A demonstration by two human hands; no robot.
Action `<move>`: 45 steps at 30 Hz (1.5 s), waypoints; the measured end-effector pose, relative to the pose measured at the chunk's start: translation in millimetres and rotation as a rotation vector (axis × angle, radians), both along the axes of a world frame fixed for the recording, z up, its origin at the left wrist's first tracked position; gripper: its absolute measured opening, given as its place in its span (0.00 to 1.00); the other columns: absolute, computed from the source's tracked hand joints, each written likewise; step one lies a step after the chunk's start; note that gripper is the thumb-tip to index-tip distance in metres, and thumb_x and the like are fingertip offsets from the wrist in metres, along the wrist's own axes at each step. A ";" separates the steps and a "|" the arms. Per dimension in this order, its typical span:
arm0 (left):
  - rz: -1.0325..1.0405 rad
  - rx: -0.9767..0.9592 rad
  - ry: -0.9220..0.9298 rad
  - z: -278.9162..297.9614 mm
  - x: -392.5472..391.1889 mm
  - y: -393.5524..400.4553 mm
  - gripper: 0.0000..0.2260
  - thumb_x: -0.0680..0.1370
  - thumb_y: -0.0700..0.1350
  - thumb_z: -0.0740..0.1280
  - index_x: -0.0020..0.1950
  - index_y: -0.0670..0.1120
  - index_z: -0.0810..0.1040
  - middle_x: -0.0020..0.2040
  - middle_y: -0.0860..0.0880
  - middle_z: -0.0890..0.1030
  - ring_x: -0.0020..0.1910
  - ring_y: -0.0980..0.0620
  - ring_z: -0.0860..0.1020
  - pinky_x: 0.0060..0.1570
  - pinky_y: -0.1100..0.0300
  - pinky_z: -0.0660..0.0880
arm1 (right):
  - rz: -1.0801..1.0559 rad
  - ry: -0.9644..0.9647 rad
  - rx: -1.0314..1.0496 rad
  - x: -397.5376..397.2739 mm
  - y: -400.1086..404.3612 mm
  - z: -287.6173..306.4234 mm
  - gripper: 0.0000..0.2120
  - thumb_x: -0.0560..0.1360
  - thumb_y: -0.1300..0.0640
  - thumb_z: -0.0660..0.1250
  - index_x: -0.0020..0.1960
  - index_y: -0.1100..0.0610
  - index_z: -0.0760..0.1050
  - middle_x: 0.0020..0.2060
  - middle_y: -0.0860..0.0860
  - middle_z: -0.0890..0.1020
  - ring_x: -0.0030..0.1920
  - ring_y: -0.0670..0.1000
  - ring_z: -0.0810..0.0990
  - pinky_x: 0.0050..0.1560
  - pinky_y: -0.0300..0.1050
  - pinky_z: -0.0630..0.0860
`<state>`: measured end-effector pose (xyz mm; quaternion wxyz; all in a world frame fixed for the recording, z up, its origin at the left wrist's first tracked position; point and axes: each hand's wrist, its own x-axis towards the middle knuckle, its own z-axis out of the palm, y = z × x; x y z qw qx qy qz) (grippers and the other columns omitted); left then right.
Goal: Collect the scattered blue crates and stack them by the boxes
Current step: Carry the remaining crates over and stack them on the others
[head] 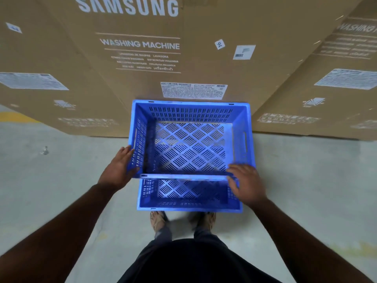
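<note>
An empty blue perforated crate point(189, 148) is held level in front of me, its far wall close to the cardboard washing machine box point(204, 27). My left hand point(120, 168) presses on its left wall near the front corner. My right hand point(246, 184) grips the front right corner, fingers over the rim. A second blue crate point(189, 201) stands on the floor directly below. It sits nearer to me, so only its front part shows under the upper crate.
Large cardboard boxes stand to the left point(40, 78) and right point(336, 88) of the middle one, forming a wall ahead. A small clear object point(44, 150) lies on the grey concrete floor at left. My feet point(158, 220) stand just behind the lower crate.
</note>
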<state>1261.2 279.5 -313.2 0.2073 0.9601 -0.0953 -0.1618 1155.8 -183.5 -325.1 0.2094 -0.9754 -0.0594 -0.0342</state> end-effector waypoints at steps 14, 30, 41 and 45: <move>-0.427 0.763 0.114 15.0 -34.2 -44.4 0.17 0.82 0.46 0.57 0.70 0.54 0.72 0.63 0.49 0.80 0.61 0.48 0.80 0.56 0.54 0.77 | -0.052 0.676 -0.328 7.6 16.8 10.0 0.20 0.79 0.58 0.62 0.69 0.48 0.76 0.64 0.56 0.81 0.65 0.58 0.80 0.66 0.52 0.75; -0.337 0.694 0.224 4.0 -112.2 -34.7 0.20 0.80 0.44 0.58 0.70 0.56 0.72 0.65 0.50 0.78 0.63 0.48 0.79 0.58 0.54 0.76 | 0.019 0.790 -0.519 -55.9 36.7 13.1 0.19 0.80 0.56 0.61 0.70 0.49 0.73 0.64 0.54 0.81 0.64 0.57 0.80 0.64 0.51 0.76; -0.314 0.640 0.285 -3.5 -141.5 -25.4 0.22 0.80 0.44 0.59 0.74 0.58 0.69 0.68 0.51 0.76 0.65 0.48 0.77 0.62 0.54 0.75 | 0.065 0.794 -0.463 -94.5 33.6 9.7 0.19 0.78 0.59 0.62 0.66 0.48 0.76 0.61 0.53 0.82 0.63 0.56 0.80 0.63 0.49 0.75; -0.318 0.648 0.284 -3.2 -143.0 -24.4 0.22 0.80 0.45 0.60 0.73 0.59 0.71 0.68 0.51 0.77 0.65 0.49 0.77 0.62 0.55 0.75 | 0.097 0.798 -0.459 -96.7 29.9 8.8 0.19 0.77 0.59 0.62 0.65 0.47 0.78 0.59 0.52 0.83 0.61 0.55 0.81 0.60 0.47 0.76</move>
